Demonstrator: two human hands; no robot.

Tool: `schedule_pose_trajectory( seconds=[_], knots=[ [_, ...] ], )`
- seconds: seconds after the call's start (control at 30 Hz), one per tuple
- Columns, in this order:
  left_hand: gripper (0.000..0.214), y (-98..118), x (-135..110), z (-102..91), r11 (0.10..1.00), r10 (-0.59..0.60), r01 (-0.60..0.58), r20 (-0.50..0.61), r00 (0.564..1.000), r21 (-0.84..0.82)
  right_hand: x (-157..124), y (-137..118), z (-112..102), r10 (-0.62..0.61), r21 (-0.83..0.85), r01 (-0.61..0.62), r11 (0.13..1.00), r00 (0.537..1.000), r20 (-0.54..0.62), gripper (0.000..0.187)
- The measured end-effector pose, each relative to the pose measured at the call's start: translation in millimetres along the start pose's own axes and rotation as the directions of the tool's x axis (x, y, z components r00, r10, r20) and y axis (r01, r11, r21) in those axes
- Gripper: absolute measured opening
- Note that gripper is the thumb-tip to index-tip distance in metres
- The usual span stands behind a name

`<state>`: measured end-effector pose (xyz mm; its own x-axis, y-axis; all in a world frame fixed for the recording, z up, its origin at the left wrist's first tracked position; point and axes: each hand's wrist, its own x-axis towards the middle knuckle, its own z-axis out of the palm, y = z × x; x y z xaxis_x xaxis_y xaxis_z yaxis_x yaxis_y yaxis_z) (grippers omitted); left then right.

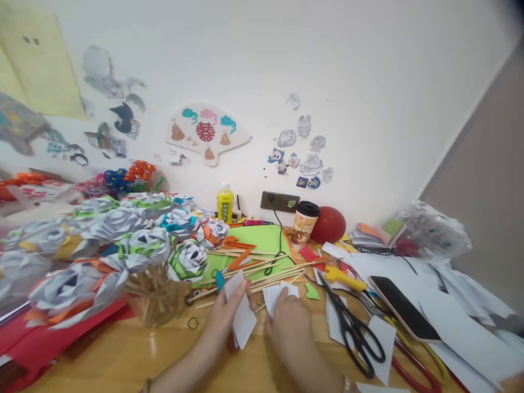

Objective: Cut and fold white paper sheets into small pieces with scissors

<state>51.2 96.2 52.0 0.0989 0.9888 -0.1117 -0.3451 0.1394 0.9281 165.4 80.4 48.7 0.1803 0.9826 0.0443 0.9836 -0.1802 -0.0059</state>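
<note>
Watching the head view from afar, I have the left hand (228, 307) pinching folded white paper (244, 323) above the worktop (123, 360), well short of its back edge. The right hand (291, 326) grasps a white slip (271, 297) nearby. Wooden sticks (270, 282) lie behind (black scissors (347, 323) rightward).
</note>
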Motion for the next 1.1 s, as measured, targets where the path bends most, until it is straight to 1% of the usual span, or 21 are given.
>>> schedule_pose_trajectory(
  seconds=[0.07, 0.1, 0.2, 0.3, 0.37, 0.4, 0.43, 0.47, 0.5, 0.53, 0.6, 0.63, 0.67, 0.77, 0.87, 0.93, 0.97, 1.0, 1.03, 1.07, 1.1],
  knots=[
    [0.038, 0.8, -3.2, 1.9, 1.000, -0.011, 0.011, 0.023, 1.000, -0.008, 6.4, 5.0, -1.3, 0.000, 0.031, 0.000, 1.000, 1.000, 0.004, 0.040],
    [0.039, 0.9, -4.6, 2.7, 1.000, -0.017, 0.017, 0.031, 0.999, -0.008, 8.7, 8.8, -2.7, 0.002, 0.046, -0.002, 0.999, 1.000, 0.000, 0.037],
    [0.038, -2.6, -4.9, 3.7, 1.000, -0.030, 0.030, 0.045, 0.999, 0.002, 10.7, 22.9, -12.5, 0.014, 0.118, -0.012, 0.993, 1.000, -0.023, 0.037],
    [0.038, -11.3, 0.3, 2.5, 0.999, -0.026, 0.025, 0.069, 0.997, 0.019, 3.7, 36.8, -22.5, -0.007, 0.219, 0.021, 0.975, 0.998, -0.065, 0.040],
    [0.043, -18.1, 3.4, 1.3, 1.000, -0.010, 0.008, 0.097, 0.995, 0.027, -5.9, 40.9, -18.9, -0.038, 0.338, 0.099, 0.936, 0.982, -0.183, 0.044],
    [0.046, -21.4, 3.8, 0.8, 1.000, 0.001, -0.004, 0.110, 0.994, 0.030, -11.6, 40.4, -12.6, -0.064, 0.408, 0.174, 0.896, 0.961, -0.271, 0.046],
    [0.051, -24.5, 3.0, 0.2, 0.999, 0.010, -0.014, 0.123, 0.992, 0.031, -17.6, 38.2, -3.8, -0.086, 0.466, 0.271, 0.843, 0.921, -0.380, 0.046],
    [0.057, -27.4, 1.3, -0.4, 0.999, 0.026, -0.031, 0.148, 0.989, 0.031, -23.4, 34.5, 6.7, -0.138, 0.492, 0.391, 0.778, 0.870, -0.473, 0.044],
    [0.063, -30.1, -1.4, -1.0, 0.998, 0.055, -0.062, 0.185, 0.981, 0.031, -28.9, 29.7, 17.5, -0.209, 0.493, 0.499, 0.713, 0.822, -0.529, 0.044],
    [0.069, -32.6, -4.5, -1.8, 0.994, 0.096, -0.106, 0.231, 0.968, 0.033, -33.6, 24.3, 27.4, -0.257, 0.487, 0.559, 0.671, 0.791, -0.555, 0.042],
    [0.075, -36.4, -10.9, -4.1, 0.977, 0.181, -0.209, 0.329, 0.927, 0.052, -40.1, 14.7, 40.7, -0.293, 0.500, 0.591, 0.633, 0.781, -0.552, 0.039],
    [0.074, -37.4, -13.3, -5.6, 0.963, 0.211, -0.256, 0.365, 0.907, 0.080, -41.8, 11.4, 43.0, -0.306, 0.500, 0.595, 0.629, 0.781, -0.545, 0.038],
    [0.070, -37.6, -15.0, -7.2, 0.948, 0.227, -0.292, 0.379, 0.897, 0.124, -42.6, 9.6, 42.5, -0.319, 0.496, 0.602, 0.626, 0.778, -0.541, 0.038],
    [0.055, -33.5, -14.5, -12.2, 0.915, 0.217, -0.311, 0.337, 0.916, 0.256, -41.7, 11.6, 29.6, -0.374, 0.485, 0.636, 0.600, 0.760, -0.532, 0.040],
    [0.038, -24.9, -8.9, -14.4, 0.877, 0.210, -0.312, 0.293, 0.933, 0.367, -39.8, 19.6, 15.9, -0.395, 0.542, 0.639, 0.546, 0.766, -0.506, 0.044],
    [0.030, -20.0, -6.2, -14.1, 0.836, 0.192, -0.326, 0.322, 0.927, 0.441, -39.1, 25.1, 12.0, -0.336, 0.591, 0.612, 0.525, 0.788, -0.517, 0.034],
    [0.028, -18.5, -5.9, -13.6, 0.818, 0.179, -0.334, 0.345, 0.921, 0.468, -39.1, 27.5, 11.3, -0.270, 0.619, 0.584, 0.525, 0.804, -0.529, 0.030],
    [0.028, -17.8, -6.5, -13.0, 0.805, 0.178, -0.346, 0.362, 0.915, 0.481, -39.4, 29.4, 10.7, -0.208, 0.638, 0.566, 0.523, 0.810, -0.548, 0.030],
    [0.029, -17.8, -7.9, -12.3, 0.797, 0.183, -0.362, 0.379, 0.907, 0.483, -40.0, 30.9, 9.9, -0.169, 0.639, 0.566, 0.521, 0.802, -0.573, 0.035],
    [0.030, -18.6, -9.8, -11.6, 0.793, 0.189, -0.383, 0.406, 0.894, 0.473, -40.9, 31.9, 8.3, -0.173, 0.620, 0.589, 0.519, 0.782, -0.599, 0.045],
    [0.030, -20.2, -11.9, -10.8, 0.797, 0.192, -0.399, 0.436, 0.879, 0.454, -41.9, 32.4, 5.9, -0.213, 0.583, 0.627, 0.516, 0.754, -0.622, 0.057]
  ],
)
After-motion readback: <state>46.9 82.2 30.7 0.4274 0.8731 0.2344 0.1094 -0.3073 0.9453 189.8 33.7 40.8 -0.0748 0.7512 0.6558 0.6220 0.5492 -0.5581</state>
